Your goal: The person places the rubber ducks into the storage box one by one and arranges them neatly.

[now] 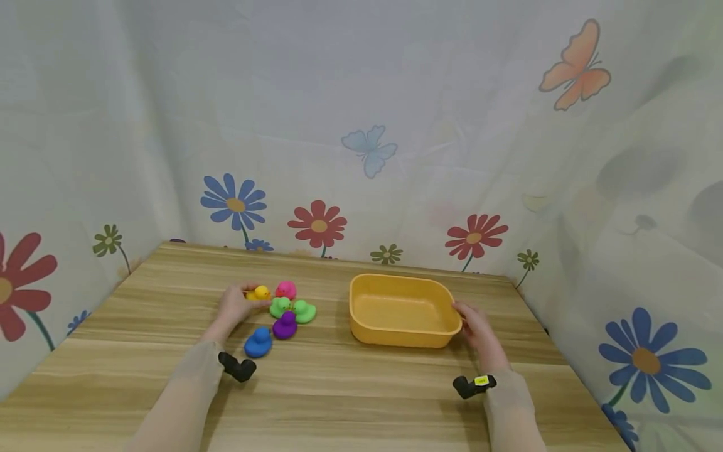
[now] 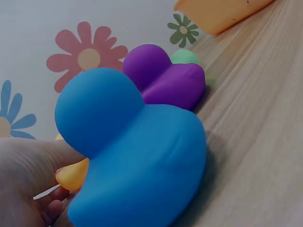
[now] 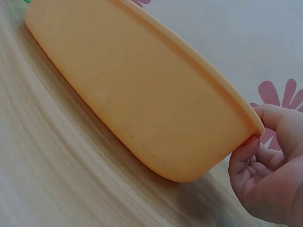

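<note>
Yellow round-headed rubber duck (image 1: 262, 292), pinched in my left hand (image 1: 233, 306) beside the small light-green rubber ducks (image 1: 305, 312), could topple them if dragged sideways, while my right hand (image 1: 477, 324), pinching the oblong orange plastic basin (image 1: 398, 338) by its right rim, could tip it by lifting.

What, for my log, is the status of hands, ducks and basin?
Left hand holds yellow duck. Right hand grips basin rim. Green ducks between yellow duck and basin.
</note>
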Demonstrator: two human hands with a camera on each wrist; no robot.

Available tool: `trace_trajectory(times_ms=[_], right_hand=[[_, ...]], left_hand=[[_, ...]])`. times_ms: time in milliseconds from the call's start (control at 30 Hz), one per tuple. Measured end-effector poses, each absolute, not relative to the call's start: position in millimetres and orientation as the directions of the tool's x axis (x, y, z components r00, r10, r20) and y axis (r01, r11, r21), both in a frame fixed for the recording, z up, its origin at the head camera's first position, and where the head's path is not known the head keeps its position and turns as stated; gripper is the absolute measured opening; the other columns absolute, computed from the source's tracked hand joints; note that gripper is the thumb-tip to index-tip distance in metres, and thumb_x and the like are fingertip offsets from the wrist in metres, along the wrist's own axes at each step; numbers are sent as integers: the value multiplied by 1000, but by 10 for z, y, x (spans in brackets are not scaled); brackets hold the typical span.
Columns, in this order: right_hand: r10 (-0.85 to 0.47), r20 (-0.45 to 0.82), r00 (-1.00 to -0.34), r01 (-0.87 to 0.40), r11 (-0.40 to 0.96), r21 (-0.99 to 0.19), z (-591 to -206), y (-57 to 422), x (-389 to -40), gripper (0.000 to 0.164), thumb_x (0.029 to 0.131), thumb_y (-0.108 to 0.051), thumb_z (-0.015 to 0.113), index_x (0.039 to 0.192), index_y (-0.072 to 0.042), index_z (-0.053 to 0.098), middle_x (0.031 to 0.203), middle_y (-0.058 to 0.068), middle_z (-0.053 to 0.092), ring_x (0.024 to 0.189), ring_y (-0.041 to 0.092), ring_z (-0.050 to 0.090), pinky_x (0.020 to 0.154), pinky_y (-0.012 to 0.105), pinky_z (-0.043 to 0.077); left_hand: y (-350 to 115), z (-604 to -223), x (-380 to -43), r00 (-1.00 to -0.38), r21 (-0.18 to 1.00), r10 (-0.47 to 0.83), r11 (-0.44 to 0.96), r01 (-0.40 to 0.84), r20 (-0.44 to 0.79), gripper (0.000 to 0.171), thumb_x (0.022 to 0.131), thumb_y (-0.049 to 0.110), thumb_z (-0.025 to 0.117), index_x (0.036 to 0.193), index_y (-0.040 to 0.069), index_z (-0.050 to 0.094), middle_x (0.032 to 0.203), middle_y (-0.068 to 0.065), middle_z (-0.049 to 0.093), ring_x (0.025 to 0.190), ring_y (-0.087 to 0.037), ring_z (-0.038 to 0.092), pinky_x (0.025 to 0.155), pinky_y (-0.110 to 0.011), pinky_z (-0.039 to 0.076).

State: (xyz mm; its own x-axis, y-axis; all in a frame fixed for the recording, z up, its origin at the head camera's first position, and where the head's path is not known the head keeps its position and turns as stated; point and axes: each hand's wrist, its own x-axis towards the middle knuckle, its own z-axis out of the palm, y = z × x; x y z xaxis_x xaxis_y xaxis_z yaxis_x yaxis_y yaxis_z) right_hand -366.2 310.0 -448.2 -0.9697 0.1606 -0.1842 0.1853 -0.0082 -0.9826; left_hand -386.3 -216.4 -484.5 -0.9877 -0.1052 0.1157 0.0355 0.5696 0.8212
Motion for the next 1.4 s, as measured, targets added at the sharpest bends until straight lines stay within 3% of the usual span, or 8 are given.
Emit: trace_trajectory(times_ms=[200, 433, 1033, 1267, 1400], right_hand=[[158, -155, -975, 146, -66, -987, -4513, 3032, -3658, 23, 96, -13, 57, 115, -1, 61, 78, -12, 61, 70, 0, 58, 63, 12, 50], [124, -152, -981, 144, -69, -987, -4545, 2909, -3681, 49, 98, -13, 52, 140, 10, 41, 81, -13, 61, 70, -1, 58, 62, 11, 49], [66, -101, -993, 86, -200, -976, -4687, 2545, -3735, 53, 98, -10, 51, 144, 12, 34, 83, -14, 64, 72, -2, 62, 65, 13, 51], [61, -96, -994, 77, -257, -963, -4712, 2450, -3729, 29, 99, -9, 51, 125, 3, 51, 81, -11, 67, 72, 0, 63, 64, 14, 51], [41, -91, -995, 77, -264, -961, -4719, 2406, -3729, 21, 100, -10, 50, 119, -1, 54, 82, -11, 67, 73, 0, 63, 65, 15, 50]], left_hand=[[-2179, -4862, -3886, -986, 801, -106, 597, 40, 127, 64, 82, 26, 79, 128, -11, 56, 130, -33, 55, 119, -44, 51, 105, -52, 41], [-2190, -4886, -3883, -986, 809, -101, 585, 52, 136, 61, 83, 24, 78, 128, -12, 56, 129, -33, 56, 118, -43, 52, 103, -51, 43], [-2215, -4868, -3860, -989, 869, -131, 495, -12, 61, 64, 86, 19, 74, 135, -12, 48, 140, -35, 45, 130, -45, 42, 111, -53, 35], [-2204, -4835, -3863, -988, 904, -152, 425, -49, 18, 68, 87, 20, 72, 140, -11, 43, 145, -33, 41, 134, -43, 38, 113, -52, 32], [-2171, -4789, -3864, -986, 915, -168, 400, -57, 12, 68, 88, 22, 71, 141, -10, 43, 145, -32, 42, 133, -41, 39, 113, -50, 33]])
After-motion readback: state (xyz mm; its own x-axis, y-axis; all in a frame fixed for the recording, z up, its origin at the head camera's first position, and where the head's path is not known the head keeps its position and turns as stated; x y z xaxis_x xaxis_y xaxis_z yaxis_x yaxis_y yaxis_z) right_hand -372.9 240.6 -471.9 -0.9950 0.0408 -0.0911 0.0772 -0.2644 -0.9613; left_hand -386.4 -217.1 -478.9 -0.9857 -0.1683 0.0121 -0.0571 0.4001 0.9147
